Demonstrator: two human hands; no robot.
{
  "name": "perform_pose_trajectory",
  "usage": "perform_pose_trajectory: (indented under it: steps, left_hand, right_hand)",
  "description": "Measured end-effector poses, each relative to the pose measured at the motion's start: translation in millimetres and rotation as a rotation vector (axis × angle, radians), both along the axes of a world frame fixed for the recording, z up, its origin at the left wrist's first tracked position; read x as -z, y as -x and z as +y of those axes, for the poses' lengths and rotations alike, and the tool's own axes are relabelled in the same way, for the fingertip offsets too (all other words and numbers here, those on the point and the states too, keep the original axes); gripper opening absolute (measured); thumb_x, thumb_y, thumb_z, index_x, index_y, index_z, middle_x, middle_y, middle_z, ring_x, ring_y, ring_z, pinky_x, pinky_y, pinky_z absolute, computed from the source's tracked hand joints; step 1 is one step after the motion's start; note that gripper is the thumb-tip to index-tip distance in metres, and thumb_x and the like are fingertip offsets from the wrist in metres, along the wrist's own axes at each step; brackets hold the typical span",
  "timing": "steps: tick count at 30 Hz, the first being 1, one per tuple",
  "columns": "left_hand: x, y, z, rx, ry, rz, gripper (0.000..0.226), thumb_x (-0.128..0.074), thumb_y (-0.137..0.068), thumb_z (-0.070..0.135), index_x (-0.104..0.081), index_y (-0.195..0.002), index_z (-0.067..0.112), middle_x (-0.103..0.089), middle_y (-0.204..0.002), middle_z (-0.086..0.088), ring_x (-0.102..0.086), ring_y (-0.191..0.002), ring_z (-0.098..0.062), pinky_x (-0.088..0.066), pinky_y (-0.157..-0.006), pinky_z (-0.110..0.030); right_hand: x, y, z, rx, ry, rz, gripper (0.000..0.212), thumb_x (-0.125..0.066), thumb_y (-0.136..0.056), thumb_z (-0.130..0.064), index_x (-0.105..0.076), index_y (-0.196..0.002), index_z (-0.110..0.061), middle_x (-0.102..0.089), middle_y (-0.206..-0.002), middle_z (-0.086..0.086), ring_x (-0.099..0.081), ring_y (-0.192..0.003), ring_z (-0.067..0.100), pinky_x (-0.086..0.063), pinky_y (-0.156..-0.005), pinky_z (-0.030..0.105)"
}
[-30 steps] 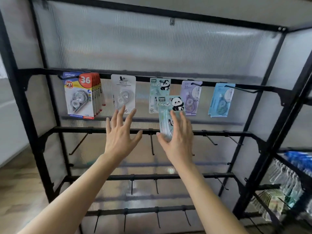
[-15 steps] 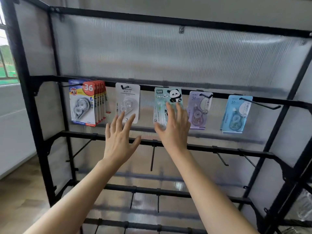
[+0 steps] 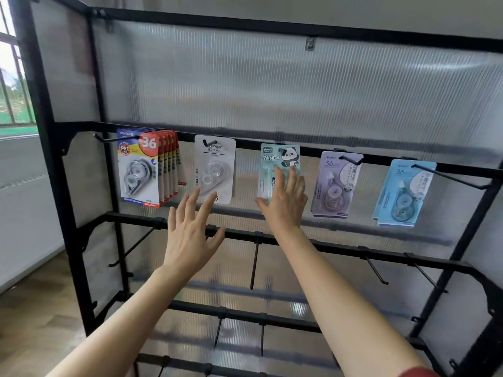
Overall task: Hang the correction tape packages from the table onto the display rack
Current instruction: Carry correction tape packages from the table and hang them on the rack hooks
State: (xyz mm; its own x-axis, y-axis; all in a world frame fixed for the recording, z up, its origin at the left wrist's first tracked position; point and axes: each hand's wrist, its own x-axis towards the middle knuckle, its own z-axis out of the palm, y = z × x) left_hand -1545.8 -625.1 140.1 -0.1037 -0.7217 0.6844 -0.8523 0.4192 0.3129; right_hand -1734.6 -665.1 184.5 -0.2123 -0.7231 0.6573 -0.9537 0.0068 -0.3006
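Right hand [image 3: 283,204]: fingers straight, flat against panda package [image 3: 273,159] hanging on rack [image 3: 340,248]. Left hand [image 3: 187,240]: fingers spread, holding nothing.

Both bare forearms extended forward and upward; left hand [image 3: 190,238] with straight, spread fingers, palm facing away; right hand [image 3: 284,205] higher, fingers straight, thumb splayed.

Black metal display rack [image 3: 340,247], upper rail, left to right: stack of red-yellow carded packages [image 3: 138,170]; white package [image 3: 215,164]; mint panda package [image 3: 280,157]; lilac package [image 3: 336,183]; blue package [image 3: 402,194].
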Motion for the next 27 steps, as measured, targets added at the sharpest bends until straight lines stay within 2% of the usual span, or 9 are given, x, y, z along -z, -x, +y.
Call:
perform_pose_trajectory:
  steps: [6, 11, 21, 27]
  left_hand:
    - [3, -12, -4, 0.023, -0.016, -0.01, 0.07, -0.058, -0.088, 0.041, -0.024, -0.148, 0.029, -0.013, -0.158, -0.006, -0.007, -0.145, -0.027, -0.005, -0.116, -0.047]
    - [9, -22, -3, 0.061, -0.026, -0.001, 0.071, -0.059, -0.089, 0.039, -0.022, -0.149, 0.03, -0.011, -0.158, -0.005, -0.005, -0.145, -0.026, -0.002, -0.117, -0.045]
    - [54, -67, 42, 0.126, -0.149, -0.021, 0.073, -0.057, -0.088, 0.04, -0.02, -0.149, 0.03, -0.01, -0.159, -0.006, -0.004, -0.146, -0.025, -0.002, -0.117, -0.046]
    - [109, -133, 99, 0.1, -0.272, -0.088, 0.072, -0.058, -0.087, 0.04, -0.022, -0.149, 0.031, -0.014, -0.157, -0.008, -0.006, -0.145, -0.028, -0.004, -0.116, -0.048]
  right_hand:
    - [-2, 1, -10, -0.012, -0.063, -0.01, 0.088, -0.07, -0.08, -0.042, -0.019, -0.148, -0.02, -0.008, -0.156, 0.014, -0.013, -0.14, 0.039, -0.035, -0.106, 0.051]
    - [12, -8, 13, -0.024, -0.106, -0.006, 0.08, -0.059, -0.091, -0.038, -0.01, -0.152, -0.02, 0.003, -0.158, 0.014, -0.004, -0.144, 0.038, -0.027, -0.11, 0.051]
    - [87, -87, 117, -0.092, -0.186, -0.078, 0.067, -0.052, -0.094, -0.035, -0.019, -0.15, -0.02, -0.014, -0.158, 0.013, -0.013, -0.144, 0.03, -0.013, -0.115, 0.046]
    - [141, -158, 177, -0.14, -0.253, -0.103, 0.065, -0.054, -0.093, -0.033, -0.024, -0.149, -0.019, -0.018, -0.156, 0.014, -0.017, -0.143, 0.032, -0.016, -0.114, 0.049]
